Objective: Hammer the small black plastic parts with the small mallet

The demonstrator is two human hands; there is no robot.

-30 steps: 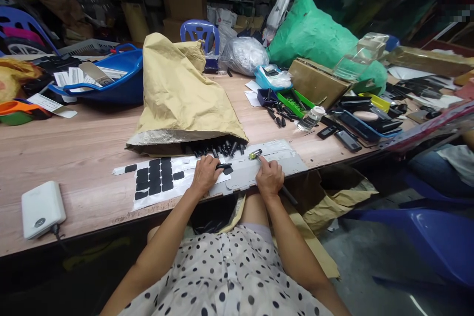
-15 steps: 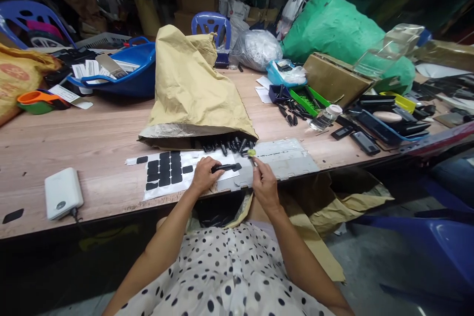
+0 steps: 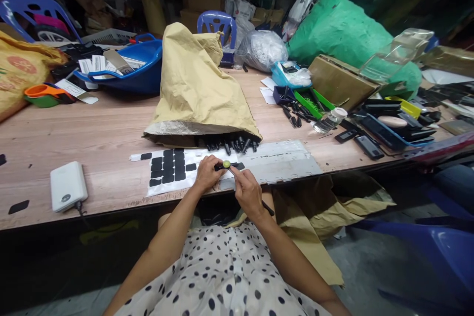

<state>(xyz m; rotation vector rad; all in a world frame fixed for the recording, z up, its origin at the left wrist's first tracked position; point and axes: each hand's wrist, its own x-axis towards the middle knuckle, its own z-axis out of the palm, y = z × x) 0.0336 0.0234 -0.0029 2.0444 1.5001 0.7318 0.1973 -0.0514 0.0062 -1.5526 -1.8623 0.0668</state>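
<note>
My left hand (image 3: 208, 173) is closed around a slim black pen-like piece (image 3: 219, 166), pressing it down at the table's front edge. In my closed right hand (image 3: 249, 191) is a small hammer (image 3: 226, 164) with a round yellow-green head, its black handle end showing behind the wrist. The hammer head rests on or just above the black piece; which, I cannot tell. A black rounded patch (image 3: 240, 166) lies at the piece's right end. Left of my hands is a white sheet (image 3: 155, 191) with rows of black rounded patches (image 3: 168, 170).
A yellow paper sack (image 3: 202, 84) lies with its mouth towards me, several black pieces (image 3: 237, 144) spilling out. A grey board (image 3: 285, 158) is under my hands. A white power bank (image 3: 68, 185) stands left. Green tray (image 3: 311, 103), clear jar (image 3: 329, 119) and black devices (image 3: 368, 147) are right.
My right hand has moved left and down, bringing the hammer head from beside the sack's mouth onto or over the black piece. My left hand keeps its hold.
</note>
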